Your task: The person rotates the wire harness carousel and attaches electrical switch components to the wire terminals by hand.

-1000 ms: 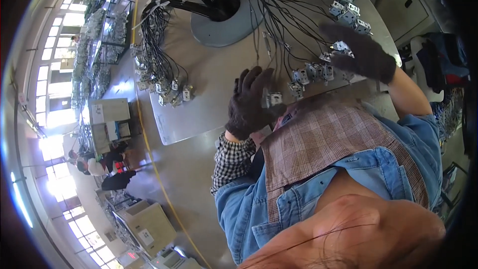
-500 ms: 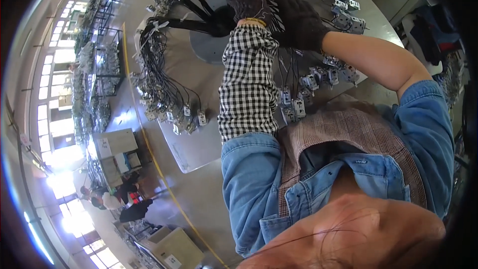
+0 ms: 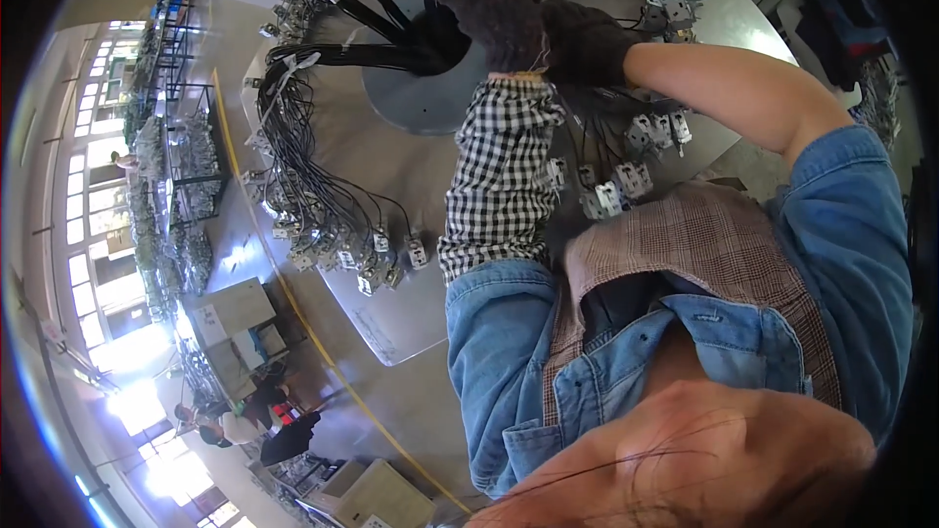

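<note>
Factory assembly hall. Evidence: large grey round worktable [image 3: 391, 303] carrying bundles of black cable harnesses [image 3: 323, 176] ending in rows of small grey connector blocks [image 3: 616, 191]; long racks of similar parts [image 3: 166, 186] beside tall windows [image 3: 83, 225]; yellow floor line [image 3: 323, 352]; other workers [image 3: 245, 425] at benches.

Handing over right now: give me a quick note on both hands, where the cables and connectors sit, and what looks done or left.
Left hand: gloved, reaching into the black cable bundle at the round grey hub; grip not visible.
Right hand: gloved, beside the left one, among cables; grip unclear.
Grey connector blocks hang along the table's near edge; more at its left edge.
Done: cables fanned out from the hub.
Left: whatever the hands are sorting at the centre.
</note>
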The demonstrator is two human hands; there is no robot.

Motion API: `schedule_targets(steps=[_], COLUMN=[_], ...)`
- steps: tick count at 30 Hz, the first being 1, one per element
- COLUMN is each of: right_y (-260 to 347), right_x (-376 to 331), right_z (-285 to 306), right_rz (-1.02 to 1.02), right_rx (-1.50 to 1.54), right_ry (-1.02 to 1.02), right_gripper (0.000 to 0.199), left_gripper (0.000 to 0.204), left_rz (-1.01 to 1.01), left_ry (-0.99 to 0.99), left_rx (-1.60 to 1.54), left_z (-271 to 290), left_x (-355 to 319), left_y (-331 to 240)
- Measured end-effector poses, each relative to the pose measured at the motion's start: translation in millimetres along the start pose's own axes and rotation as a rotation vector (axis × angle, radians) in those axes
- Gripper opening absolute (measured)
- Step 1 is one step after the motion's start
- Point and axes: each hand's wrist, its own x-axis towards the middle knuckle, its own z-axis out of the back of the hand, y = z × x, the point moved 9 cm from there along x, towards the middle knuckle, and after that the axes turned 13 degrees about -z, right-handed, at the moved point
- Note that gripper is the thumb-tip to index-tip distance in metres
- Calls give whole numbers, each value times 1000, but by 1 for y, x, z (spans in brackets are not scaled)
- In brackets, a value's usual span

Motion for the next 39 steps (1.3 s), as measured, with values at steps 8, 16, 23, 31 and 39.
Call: schedule_targets(steps=[8, 16, 23, 31, 39], right_y=[-46, -51, -6, 35, 20], right_x=[-22, -21, -14, 5, 26], right_z=[13, 3, 11, -24, -9], right_rz=[-181, -46, -3, 184, 246], right_rx=[105, 76, 47, -72, 106], right_ry=[62, -138, -92, -1, -17], right_gripper=[80, 86, 82, 79, 82], left_gripper=[39, 36, 36, 41, 63], left_rz=[-638, -501, -144, -299, -390], left_ry=[1225, 1580, 1099, 449, 815], left_rx=[1259, 1462, 1941, 1344, 942], left_z=[37, 2, 77, 118, 19], left_x=[-76, -127, -125, -140, -195], left_y=[-21, -15, -32, -92, -133])
